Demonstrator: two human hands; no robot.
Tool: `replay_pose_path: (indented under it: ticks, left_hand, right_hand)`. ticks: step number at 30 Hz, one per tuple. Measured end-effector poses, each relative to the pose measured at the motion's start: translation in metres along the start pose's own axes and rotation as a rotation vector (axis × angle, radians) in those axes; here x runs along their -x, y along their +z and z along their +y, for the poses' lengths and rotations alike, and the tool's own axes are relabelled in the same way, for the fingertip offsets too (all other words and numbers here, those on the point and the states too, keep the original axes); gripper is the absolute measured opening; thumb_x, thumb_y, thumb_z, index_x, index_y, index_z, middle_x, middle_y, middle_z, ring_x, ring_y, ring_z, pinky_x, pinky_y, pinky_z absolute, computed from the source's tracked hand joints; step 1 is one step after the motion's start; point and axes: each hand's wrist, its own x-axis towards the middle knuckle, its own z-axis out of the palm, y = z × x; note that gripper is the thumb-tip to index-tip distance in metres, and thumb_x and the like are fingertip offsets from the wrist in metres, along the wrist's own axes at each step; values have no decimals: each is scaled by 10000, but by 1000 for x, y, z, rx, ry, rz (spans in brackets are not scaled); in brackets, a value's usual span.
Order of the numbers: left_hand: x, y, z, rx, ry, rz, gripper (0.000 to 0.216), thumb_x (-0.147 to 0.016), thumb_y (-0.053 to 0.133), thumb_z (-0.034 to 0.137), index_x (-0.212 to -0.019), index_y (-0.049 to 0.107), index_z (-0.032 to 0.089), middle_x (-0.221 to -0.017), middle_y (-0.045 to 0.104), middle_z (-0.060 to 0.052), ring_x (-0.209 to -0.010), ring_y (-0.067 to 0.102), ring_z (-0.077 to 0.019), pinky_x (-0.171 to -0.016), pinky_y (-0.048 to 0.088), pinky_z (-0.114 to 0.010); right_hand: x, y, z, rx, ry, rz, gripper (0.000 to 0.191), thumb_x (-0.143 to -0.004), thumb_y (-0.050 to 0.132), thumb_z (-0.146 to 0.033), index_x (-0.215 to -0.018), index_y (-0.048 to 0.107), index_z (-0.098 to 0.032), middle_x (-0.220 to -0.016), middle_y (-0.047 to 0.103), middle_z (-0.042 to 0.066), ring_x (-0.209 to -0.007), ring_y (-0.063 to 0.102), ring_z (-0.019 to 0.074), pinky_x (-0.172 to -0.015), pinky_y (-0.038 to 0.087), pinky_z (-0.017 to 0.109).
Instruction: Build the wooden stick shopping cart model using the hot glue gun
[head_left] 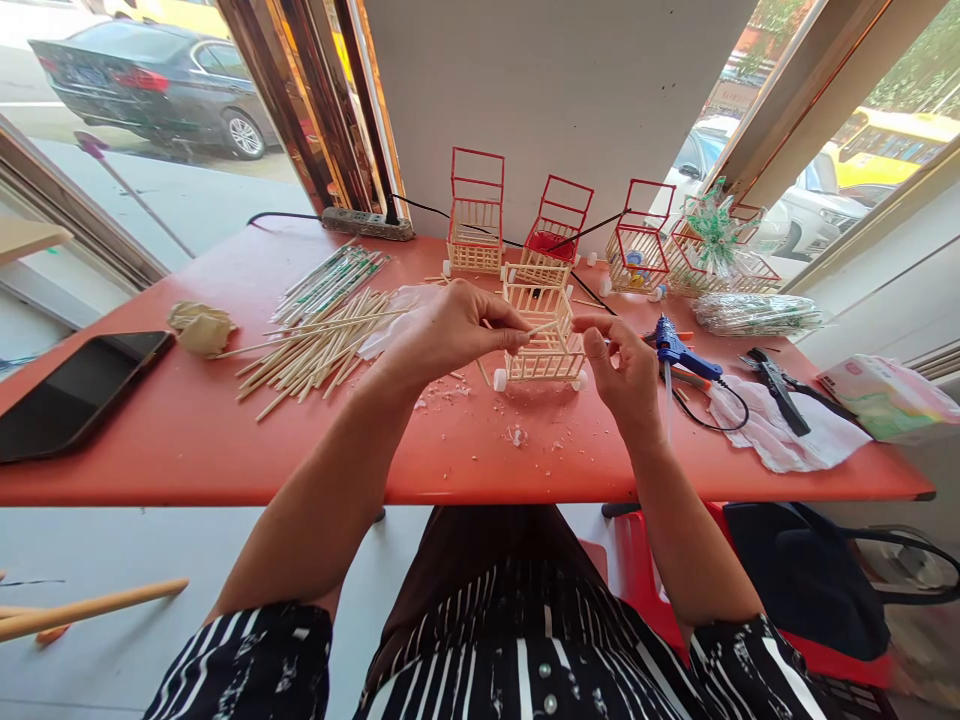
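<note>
My left hand (450, 330) and my right hand (619, 360) together pinch a thin wooden stick (541, 327) and hold it level, against the front of a small cart of pale sticks (544, 335) with white wheels. The cart stands on the red table (225, 440) between my hands. Both hands have their fingertips pressed on the stick's ends.
A pile of loose sticks (315, 345) lies left of my hands, with a crumpled cloth (201, 327) and a black phone (75, 390) further left. A blue glue gun (679, 352), black cutters (780, 390) and white tissue lie right. Red-framed stick carts (476, 215) line the back edge.
</note>
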Motion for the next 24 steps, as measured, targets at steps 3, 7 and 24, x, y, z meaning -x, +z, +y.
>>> replay_pose_path:
  ticks: [3, 7, 24]
  left_hand:
    - [1, 3, 4, 25, -25, -40, 77, -782, 806, 238, -829, 808, 178, -718, 782, -27, -700, 728, -167, -641, 550, -256]
    - [0, 8, 6, 51, -15, -1, 182, -734, 827, 226, -758, 651, 185, -693, 710, 7, -649, 676, -140, -601, 499, -240]
    - [1, 23, 3, -49, 62, -32, 166, -757, 739, 219, -701, 584, 204, -692, 626, 44, -687, 565, -139, -660, 426, -265]
  right_hand:
    - [-2, -5, 0, 22, -50, 64, 268, -1064, 567, -442, -1094, 757, -254, -1164, 796, 91, -1032, 708, 238, -916, 531, 404]
    - [-4, -11, -4, 41, -128, 62, 234, -1060, 579, -419, -1111, 746, -263, -1189, 770, 96, -1150, 700, 264, -973, 543, 431]
    - [-7, -1, -27, 458, -318, -267, 158, -1062, 628, -306, -965, 745, -265, -1378, 721, 95, -1316, 572, 339, -1037, 437, 506]
